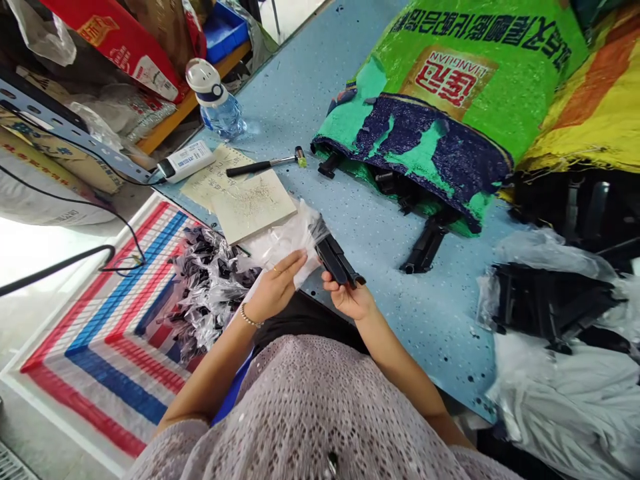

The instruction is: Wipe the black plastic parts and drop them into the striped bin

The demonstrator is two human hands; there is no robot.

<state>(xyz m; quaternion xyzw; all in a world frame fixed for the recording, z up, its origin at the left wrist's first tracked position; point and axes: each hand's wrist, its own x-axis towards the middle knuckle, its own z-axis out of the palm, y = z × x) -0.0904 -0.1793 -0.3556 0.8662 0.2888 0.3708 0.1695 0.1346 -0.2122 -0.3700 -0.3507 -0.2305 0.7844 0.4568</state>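
Observation:
My right hand [350, 293] is closed around the lower end of a long black plastic part [334, 255], which tilts up and to the left above the blue table. The upper end of that part touches or sits inside a thin clear plastic bag [285, 241]. Flat against this bag lies my left hand [280, 283], its fingers stretched toward the black part; a ring and a bracelet show on it. Another black part [425, 247] rests on the table by the mouth of a green woven sack [480, 67].
On the blue table [280, 80] are a hammer [263, 165], a cardboard square [254, 205], a white device [186, 161] and a water bottle [217, 103]. Bagged parts [215, 287] fill a striped sack [120, 333] at lower left. Black parts [550, 300] lie at right.

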